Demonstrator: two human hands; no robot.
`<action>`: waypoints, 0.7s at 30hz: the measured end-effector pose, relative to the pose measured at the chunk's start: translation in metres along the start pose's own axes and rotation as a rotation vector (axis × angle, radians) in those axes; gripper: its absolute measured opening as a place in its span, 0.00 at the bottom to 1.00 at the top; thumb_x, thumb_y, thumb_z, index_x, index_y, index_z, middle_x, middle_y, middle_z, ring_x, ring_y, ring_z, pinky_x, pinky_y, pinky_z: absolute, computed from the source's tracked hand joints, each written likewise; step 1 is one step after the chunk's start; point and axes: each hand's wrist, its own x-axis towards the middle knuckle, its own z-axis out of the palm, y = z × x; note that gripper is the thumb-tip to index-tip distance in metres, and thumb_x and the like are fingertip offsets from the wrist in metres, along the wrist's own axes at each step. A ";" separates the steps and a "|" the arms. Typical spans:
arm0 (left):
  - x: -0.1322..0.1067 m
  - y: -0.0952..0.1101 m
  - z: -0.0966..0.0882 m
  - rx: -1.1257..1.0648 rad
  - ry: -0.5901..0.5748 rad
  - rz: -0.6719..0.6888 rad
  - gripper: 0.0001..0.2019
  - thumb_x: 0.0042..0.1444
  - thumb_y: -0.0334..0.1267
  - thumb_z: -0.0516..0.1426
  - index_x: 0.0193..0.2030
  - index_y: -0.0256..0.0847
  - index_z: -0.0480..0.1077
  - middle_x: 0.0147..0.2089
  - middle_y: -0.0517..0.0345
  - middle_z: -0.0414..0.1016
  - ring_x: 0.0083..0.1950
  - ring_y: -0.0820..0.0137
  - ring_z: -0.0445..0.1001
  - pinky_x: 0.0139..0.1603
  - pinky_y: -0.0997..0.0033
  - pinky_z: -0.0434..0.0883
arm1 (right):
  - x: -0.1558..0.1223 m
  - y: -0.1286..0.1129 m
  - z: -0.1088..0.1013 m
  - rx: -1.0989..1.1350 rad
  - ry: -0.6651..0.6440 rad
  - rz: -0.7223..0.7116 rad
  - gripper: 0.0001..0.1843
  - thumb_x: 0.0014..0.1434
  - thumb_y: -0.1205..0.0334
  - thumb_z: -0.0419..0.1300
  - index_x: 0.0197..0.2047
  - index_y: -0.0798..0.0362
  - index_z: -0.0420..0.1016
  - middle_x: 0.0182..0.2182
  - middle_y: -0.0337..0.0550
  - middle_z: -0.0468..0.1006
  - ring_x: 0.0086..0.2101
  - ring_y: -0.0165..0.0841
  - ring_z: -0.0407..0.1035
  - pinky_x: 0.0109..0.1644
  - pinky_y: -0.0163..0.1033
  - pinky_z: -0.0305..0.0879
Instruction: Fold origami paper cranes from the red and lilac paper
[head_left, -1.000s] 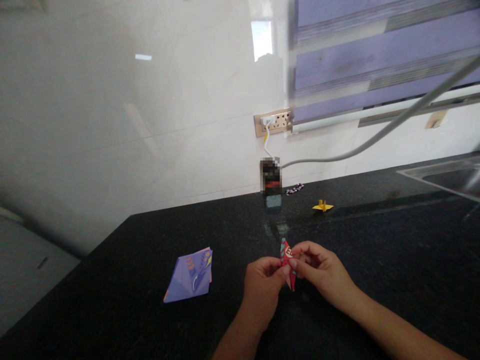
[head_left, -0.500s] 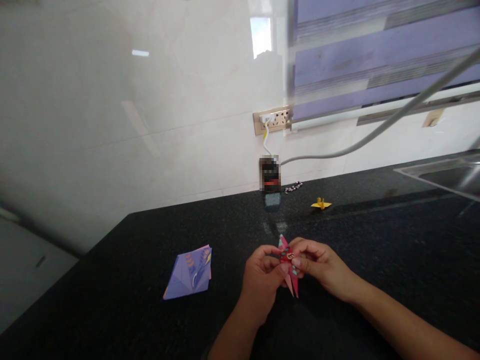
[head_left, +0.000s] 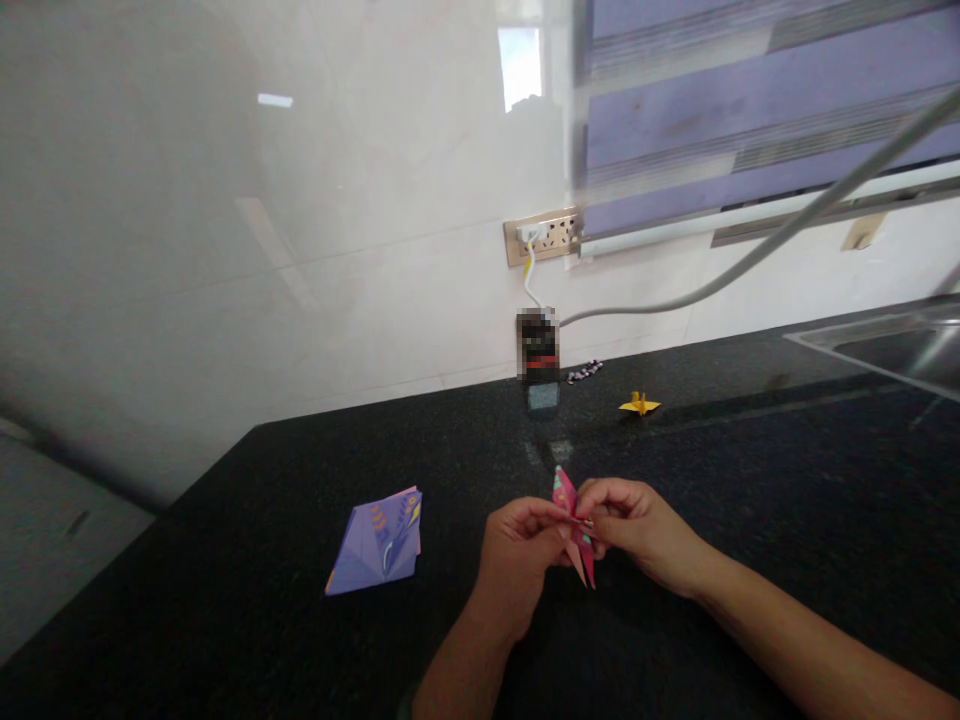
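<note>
A pink and red patterned origami piece point(head_left: 564, 488) with pointed ends is pinched between both hands above the dark counter. My left hand point(head_left: 521, 550) is closed on its left side, thumb and index finger at the middle. From the right, my right hand point(head_left: 637, 520) pinches the centre with thumb and index finger. The fingers hide most of the middle of the paper. One tip points away from me, and two slim tips point toward me. Beyond my right hand, a small yellow origami crane point(head_left: 640, 404) stands on the counter.
Purple patterned paper sheets point(head_left: 379, 545) lie left of my hands on the black counter point(head_left: 247, 620). Against the wall stands a blurred dark device point(head_left: 538, 345), with a beaded string point(head_left: 585, 372) beside it. A grey cable point(head_left: 675, 303) runs right. A sink point(head_left: 885, 350) is at far right.
The red patterned flap at the centre has folded up between my fingers, so its face no longer shows. Both hands stay in nearly the same place, and the view has shifted slightly.
</note>
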 end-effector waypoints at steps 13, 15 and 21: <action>0.001 0.002 -0.001 -0.079 0.002 -0.183 0.12 0.50 0.40 0.54 0.38 0.34 0.63 0.27 0.53 0.74 0.26 0.70 0.73 0.28 0.72 0.67 | 0.001 -0.005 -0.007 -0.195 -0.043 -0.165 0.07 0.48 0.73 0.58 0.27 0.53 0.76 0.29 0.39 0.68 0.26 0.27 0.65 0.28 0.33 0.64; 0.001 0.001 -0.004 -0.005 -0.022 -0.224 0.13 0.49 0.41 0.55 0.36 0.33 0.65 0.28 0.51 0.74 0.27 0.71 0.73 0.28 0.74 0.67 | 0.001 -0.005 -0.006 -0.259 -0.043 -0.196 0.08 0.48 0.74 0.58 0.27 0.53 0.76 0.28 0.40 0.68 0.27 0.27 0.65 0.29 0.33 0.64; -0.001 0.002 -0.008 0.118 -0.049 -0.217 0.12 0.48 0.41 0.56 0.34 0.31 0.70 0.30 0.50 0.74 0.31 0.71 0.72 0.31 0.73 0.66 | 0.001 -0.005 -0.005 -0.401 -0.014 -0.272 0.09 0.48 0.74 0.57 0.29 0.53 0.76 0.28 0.41 0.69 0.29 0.29 0.66 0.31 0.34 0.64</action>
